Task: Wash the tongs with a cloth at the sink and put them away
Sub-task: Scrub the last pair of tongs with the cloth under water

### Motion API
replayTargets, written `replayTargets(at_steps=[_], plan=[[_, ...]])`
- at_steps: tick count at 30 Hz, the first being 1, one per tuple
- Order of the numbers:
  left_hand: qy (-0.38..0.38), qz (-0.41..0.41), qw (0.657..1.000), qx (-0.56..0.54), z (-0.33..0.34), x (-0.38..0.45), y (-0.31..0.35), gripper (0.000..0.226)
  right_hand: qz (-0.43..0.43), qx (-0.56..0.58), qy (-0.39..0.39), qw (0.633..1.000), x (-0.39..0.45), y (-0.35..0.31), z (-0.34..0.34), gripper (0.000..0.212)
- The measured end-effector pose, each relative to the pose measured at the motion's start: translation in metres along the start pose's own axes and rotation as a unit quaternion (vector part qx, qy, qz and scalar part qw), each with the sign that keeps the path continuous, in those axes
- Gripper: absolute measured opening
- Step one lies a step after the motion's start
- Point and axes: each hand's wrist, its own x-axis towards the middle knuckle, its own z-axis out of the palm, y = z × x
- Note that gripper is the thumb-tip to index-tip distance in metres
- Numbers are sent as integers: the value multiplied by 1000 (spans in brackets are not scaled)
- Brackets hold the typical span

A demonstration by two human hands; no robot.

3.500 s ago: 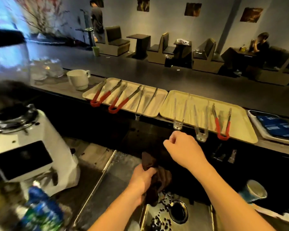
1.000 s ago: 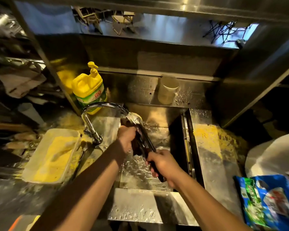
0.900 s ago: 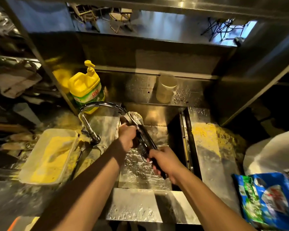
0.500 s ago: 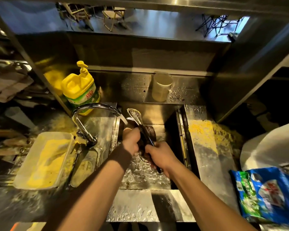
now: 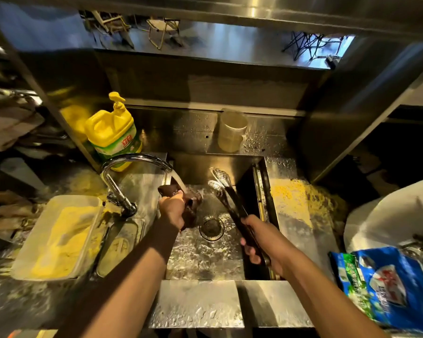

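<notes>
- The left hand (image 5: pixel 173 211) is closed around a dark brown cloth (image 5: pixel 189 203), bunched in the fist, and holds it under the stream running from the curved chrome faucet (image 5: pixel 134 159).
- The right hand (image 5: pixel 261 242) is clamped around the dark handle end of the tongs (image 5: pixel 230 198), which slant up and away over the stainless sink (image 5: pixel 205 259); their two scalloped metal tips are slightly parted, near the basin's back wall and to the right of the water.
- Cloth and tongs are apart at this moment, so the step in hand looks like wetting or rinsing the cloth between wipes.
- To do it well, let the water soak the whole wad, then squeeze it lightly so it does not drip everywhere.
- Next, bring the tongs' tips toward the cloth rather than the reverse, keeping both over the drain (image 5: pixel 211 227).
- Wrap the cloth around one arm at a time and draw from the handle to the tip; the scalloped edges probably trap residue and need extra passes.
- Keep the right-hand grip firm: wet metal is likely slippery, and a drop would clatter into the basin.
- The yellow dish-soap bottle (image 5: pixel 112 132) stands just behind the faucet, within reach if grease resists.
- Putting the tongs away is not yet begun.
</notes>
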Motion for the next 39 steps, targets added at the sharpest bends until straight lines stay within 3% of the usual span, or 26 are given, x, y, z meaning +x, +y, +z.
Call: replayTargets(at_steps=[3,6,10,15,20,23,27,31,34,39], plan=[[-38,-12,999,-14,-9,-10,-11,7,-24,13,-28,999,8,-8,12,12],[-58,13,998,1,-14,-11,-18,23,-38,6,-16,999,16,-13,25,31],[-97,14,995,-8,-17,-16,-16,32,-32,14,-19,999,21,-16,36,11],[-135,-4,991,-10,-16,-25,-13,34,-2,10,8,1000,24,-12,46,23],[-136,-33,990,31,-3,-36,-14,14,2,-103,1,995,21,-13,60,12],[-139,-49,989,18,2,-31,4,24,-9,-120,-21,992,14,-10,65,9],[-76,-29,996,49,12,-22,15,32,-10,-108,-16,994,14,-20,60,6],[-97,-24,994,48,23,-33,12,24,-31,-125,10,992,18,-25,66,8],[-43,18,998,51,21,-15,25,26,-21,-147,7,989,15,-19,57,8],[-99,-36,993,55,25,-34,7,25,-56,-161,44,984,21,-19,60,7]])
